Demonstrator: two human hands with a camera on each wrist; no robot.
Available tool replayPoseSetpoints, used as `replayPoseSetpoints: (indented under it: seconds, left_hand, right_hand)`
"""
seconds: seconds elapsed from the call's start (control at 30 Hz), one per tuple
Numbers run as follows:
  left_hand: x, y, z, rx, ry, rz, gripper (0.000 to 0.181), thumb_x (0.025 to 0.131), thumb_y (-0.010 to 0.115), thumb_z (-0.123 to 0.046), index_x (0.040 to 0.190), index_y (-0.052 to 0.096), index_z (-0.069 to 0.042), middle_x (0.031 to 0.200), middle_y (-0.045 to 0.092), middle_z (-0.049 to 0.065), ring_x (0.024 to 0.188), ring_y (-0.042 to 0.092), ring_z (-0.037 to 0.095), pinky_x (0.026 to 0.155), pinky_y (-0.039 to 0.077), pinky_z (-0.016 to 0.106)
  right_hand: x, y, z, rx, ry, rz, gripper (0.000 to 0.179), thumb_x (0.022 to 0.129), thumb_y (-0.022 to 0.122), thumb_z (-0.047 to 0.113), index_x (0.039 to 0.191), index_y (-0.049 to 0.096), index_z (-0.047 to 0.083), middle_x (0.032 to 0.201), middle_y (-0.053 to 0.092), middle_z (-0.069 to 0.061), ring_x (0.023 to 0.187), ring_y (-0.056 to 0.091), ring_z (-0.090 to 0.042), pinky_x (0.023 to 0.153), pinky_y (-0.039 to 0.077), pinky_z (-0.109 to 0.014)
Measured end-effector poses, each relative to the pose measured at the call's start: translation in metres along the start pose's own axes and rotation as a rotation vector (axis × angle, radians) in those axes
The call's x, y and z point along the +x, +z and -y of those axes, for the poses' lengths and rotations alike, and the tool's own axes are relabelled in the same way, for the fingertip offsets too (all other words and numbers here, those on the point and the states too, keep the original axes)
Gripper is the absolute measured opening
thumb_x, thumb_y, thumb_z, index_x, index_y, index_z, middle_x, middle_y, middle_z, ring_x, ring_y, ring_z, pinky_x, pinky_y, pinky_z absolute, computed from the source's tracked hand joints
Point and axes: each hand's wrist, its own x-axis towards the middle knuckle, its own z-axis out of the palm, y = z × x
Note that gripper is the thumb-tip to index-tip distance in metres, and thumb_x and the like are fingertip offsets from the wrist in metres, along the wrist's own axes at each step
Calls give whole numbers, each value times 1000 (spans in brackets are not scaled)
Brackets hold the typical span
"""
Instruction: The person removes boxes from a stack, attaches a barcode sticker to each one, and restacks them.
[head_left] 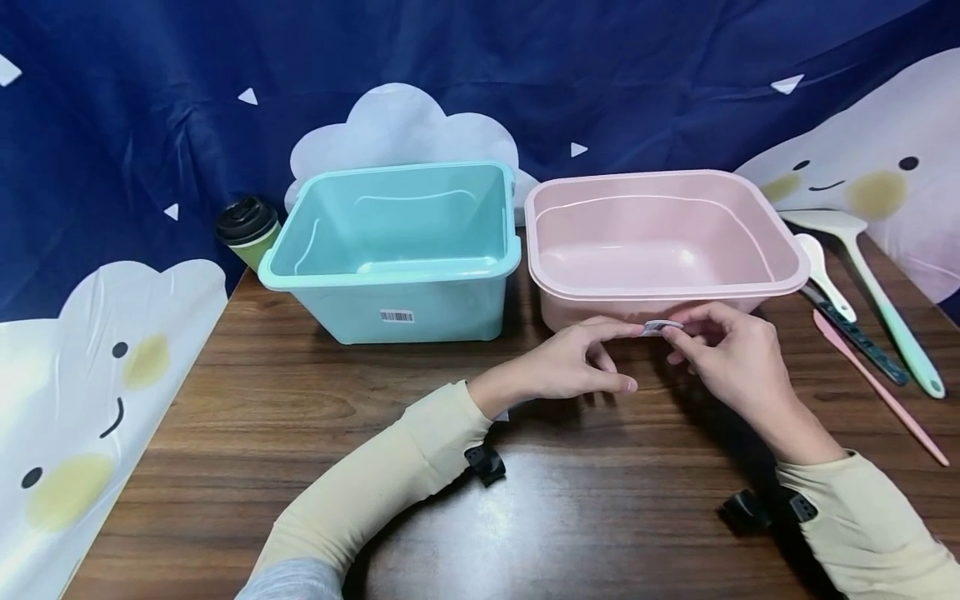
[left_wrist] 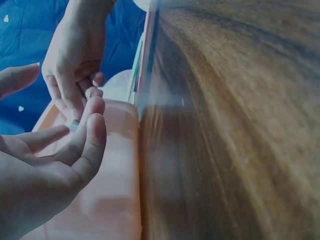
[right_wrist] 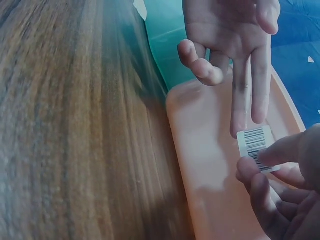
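A small white barcode sticker is pinched between the thumb and fingers of my right hand, just in front of the pink basin. My left hand reaches in from the other side with its fingers extended. One of its fingertips meets the sticker's corner in the right wrist view, and its thumb stands apart. In the left wrist view, the left fingers cover much of the sticker. To the left stands a teal basin with a barcode label on its front wall.
At the right lie a mint-handled utensil, a white spoon, a dark patterned utensil and a thin pink utensil. A black-lidded cup stands behind the teal basin's left side. A blue curtain hangs behind the wooden table.
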Motion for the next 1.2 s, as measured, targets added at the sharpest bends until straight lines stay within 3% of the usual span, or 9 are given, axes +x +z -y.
replayPoseSetpoints:
  seconds: [0.13, 0.27, 0.4, 0.5, 0.57, 0.93, 1.03, 1.1, 1.2]
  left_hand:
    - [2, 1, 0, 6, 9, 2, 66, 89, 75, -7, 149, 48, -8, 149, 45, 14, 74, 63, -2, 66, 56, 19]
    - [4, 1, 0, 2, 11, 9, 67, 90, 74, -6, 150, 46, -6, 148, 49, 14, 73, 64, 1, 63, 55, 19]
    - [5, 1, -1, -25, -12, 20, 70, 90, 73, -5, 152, 42, -5, 123, 69, 21, 76, 71, 25, 64, 57, 27]
    - [5, 1, -1, -71, -42, 28, 71, 91, 72, -4, 154, 40, -6, 97, 74, 25, 80, 71, 41, 66, 59, 38]
    - [5, 1, 0, -95, -55, 30, 71, 91, 71, -4, 154, 39, -7, 91, 74, 24, 79, 70, 44, 66, 60, 42]
    - [5, 2, 1, -129, -42, 47, 69, 92, 69, -3, 154, 39, -9, 94, 72, 32, 76, 69, 48, 61, 58, 43]
    - [6, 2, 0, -131, -6, 63, 67, 93, 69, -2, 153, 41, -9, 114, 70, 28, 76, 68, 47, 61, 58, 46]
    - [6, 2, -1, -126, 8, 66, 65, 93, 68, -2, 152, 42, -8, 118, 69, 27, 76, 67, 47, 61, 58, 48]
    - [7, 2, -2, -115, -6, 60, 63, 93, 69, -2, 151, 44, -7, 109, 72, 25, 75, 68, 46, 61, 58, 47]
  right_hand:
    - [1, 2, -1, 45, 19, -20, 15, 90, 74, 6, 101, 71, -4, 73, 75, -10, 49, 62, 7, 43, 46, -15]
    - [1, 3, -1, 93, 31, -27, 18, 91, 72, 4, 105, 70, -7, 72, 74, 10, 50, 63, 7, 43, 48, -15]
    - [0, 3, 0, 133, 45, -21, 19, 92, 70, 3, 108, 69, -7, 70, 65, 34, 51, 64, 5, 43, 50, -16]
    - [0, 4, 1, 156, 54, -14, 20, 93, 68, 4, 110, 68, -8, 70, 59, 42, 52, 65, 5, 44, 51, -18]
    - [-1, 4, 2, 165, 54, -15, 20, 94, 68, 3, 110, 68, -9, 70, 57, 44, 52, 65, 5, 44, 51, -18]
    - [-1, 4, 1, 183, 56, -28, 19, 93, 67, 1, 110, 68, -9, 71, 62, 38, 53, 65, 6, 45, 51, -17]
    - [-1, 4, 1, 164, 43, -30, 18, 94, 67, 2, 108, 70, -8, 71, 59, 41, 53, 65, 6, 45, 51, -17]
    - [-1, 4, 1, 137, 29, -30, 16, 93, 68, 3, 106, 71, -7, 69, 64, 32, 53, 64, 6, 45, 51, -16]
    - [-1, 4, 2, 93, 5, -25, 13, 93, 69, 4, 103, 72, -5, 69, 73, 5, 52, 64, 5, 46, 50, -15]
